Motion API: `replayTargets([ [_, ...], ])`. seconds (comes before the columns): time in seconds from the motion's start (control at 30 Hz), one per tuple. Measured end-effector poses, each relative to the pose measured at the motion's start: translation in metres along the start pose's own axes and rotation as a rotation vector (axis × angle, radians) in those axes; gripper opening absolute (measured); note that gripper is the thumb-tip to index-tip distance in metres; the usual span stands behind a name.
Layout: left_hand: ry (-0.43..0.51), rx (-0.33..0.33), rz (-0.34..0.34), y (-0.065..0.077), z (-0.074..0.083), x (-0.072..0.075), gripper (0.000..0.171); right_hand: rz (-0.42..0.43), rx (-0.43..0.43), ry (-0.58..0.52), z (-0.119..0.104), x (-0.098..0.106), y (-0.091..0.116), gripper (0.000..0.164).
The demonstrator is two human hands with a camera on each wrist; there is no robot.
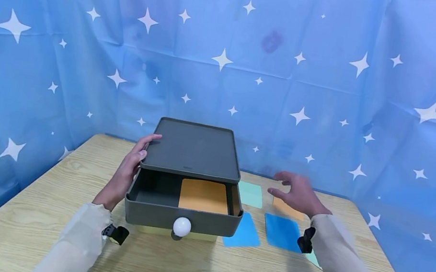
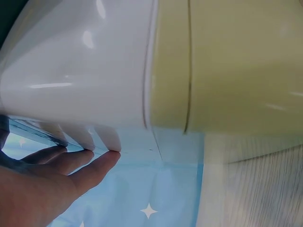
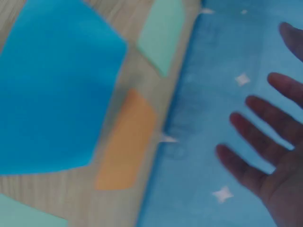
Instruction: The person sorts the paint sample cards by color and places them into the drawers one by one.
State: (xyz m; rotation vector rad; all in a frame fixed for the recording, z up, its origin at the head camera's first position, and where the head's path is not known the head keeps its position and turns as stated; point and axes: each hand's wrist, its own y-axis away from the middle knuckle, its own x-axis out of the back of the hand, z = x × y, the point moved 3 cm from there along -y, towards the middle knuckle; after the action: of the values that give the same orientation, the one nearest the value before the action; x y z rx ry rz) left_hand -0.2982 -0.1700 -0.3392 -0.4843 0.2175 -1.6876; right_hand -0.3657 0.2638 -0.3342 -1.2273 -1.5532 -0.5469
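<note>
A desktop drawer box with a dark grey top (image 1: 195, 149) stands on the table, its drawer (image 1: 151, 215) pulled out toward me. An orange paper sheet (image 1: 205, 196) lies in the drawer's right part, and a white round knob (image 1: 182, 227) sits on the front. My left hand (image 1: 129, 169) rests against the box's left side; the left wrist view shows straight fingertips touching the glossy white wall (image 2: 75, 85). My right hand (image 1: 298, 194) is in the air with nothing in it, fingers spread, above another orange sheet (image 1: 288, 210) at the right.
Right of the box lie two blue sheets (image 1: 283, 232), a mint sheet (image 1: 250, 194) behind them, and another mint one (image 1: 313, 259) partly behind my right sleeve. A blue curtain with white stars (image 1: 223, 59) hangs beyond the wooden table's (image 1: 36, 221) far edge.
</note>
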Motion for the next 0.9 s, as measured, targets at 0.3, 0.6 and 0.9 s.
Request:
replayTargets([
  [0.3, 0.015, 0.030, -0.007, 0.001, 0.001, 0.000, 0.051, -0.110, -0.160, 0.053, 0.041, -0.036, -0.003, 0.065],
  [0.6, 0.016, 0.048, 0.013, 0.002, 0.002, 0.001, 0.050, -0.168, -0.363, 0.137, 0.070, -0.052, -0.002, 0.076],
  [0.9, 0.028, 0.054, -0.005, -0.001, 0.003, 0.001, 0.050, -0.128, -0.561, 0.180, 0.076, -0.065, -0.006, 0.081],
])
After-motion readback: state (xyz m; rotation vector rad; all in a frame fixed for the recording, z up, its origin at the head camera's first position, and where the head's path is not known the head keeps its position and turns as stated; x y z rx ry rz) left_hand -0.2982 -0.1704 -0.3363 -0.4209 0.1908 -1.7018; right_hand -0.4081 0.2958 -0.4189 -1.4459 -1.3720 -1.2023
